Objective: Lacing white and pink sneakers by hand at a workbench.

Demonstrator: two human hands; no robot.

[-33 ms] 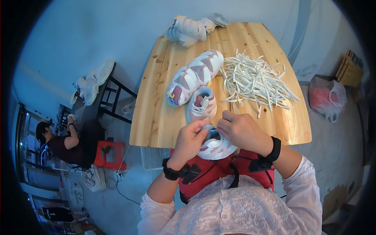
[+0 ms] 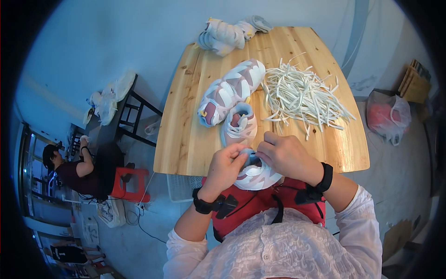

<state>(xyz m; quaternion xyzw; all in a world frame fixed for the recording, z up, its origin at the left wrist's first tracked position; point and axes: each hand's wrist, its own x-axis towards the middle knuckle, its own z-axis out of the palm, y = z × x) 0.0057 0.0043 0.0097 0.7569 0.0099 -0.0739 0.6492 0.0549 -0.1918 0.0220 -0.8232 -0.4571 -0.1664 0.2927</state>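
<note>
Both my hands hold a white, pink and pale blue sneaker (image 2: pixel 258 177) just off the near edge of a wooden table (image 2: pixel 186 144). My left hand (image 2: pixel 226 166) pinches its top from the left. My right hand (image 2: pixel 289 156) grips it from the right, fingers closed at the same spot. Just beyond my hands a matching sneaker (image 2: pixel 240 123) rests on the table, and a third sneaker (image 2: pixel 230 92) lies sideways behind it. A loose heap of white flat laces (image 2: pixel 302 93) is spread to the right of the shoes.
More pale sneakers (image 2: pixel 226 32) sit at the table's far edge. Left of the table stands a black rack (image 2: pixel 132 116) with white shoes (image 2: pixel 107 100), a red stool (image 2: pixel 130 183) and a seated person (image 2: pixel 69 172). A bag with red contents (image 2: pixel 388 116) lies on the floor right.
</note>
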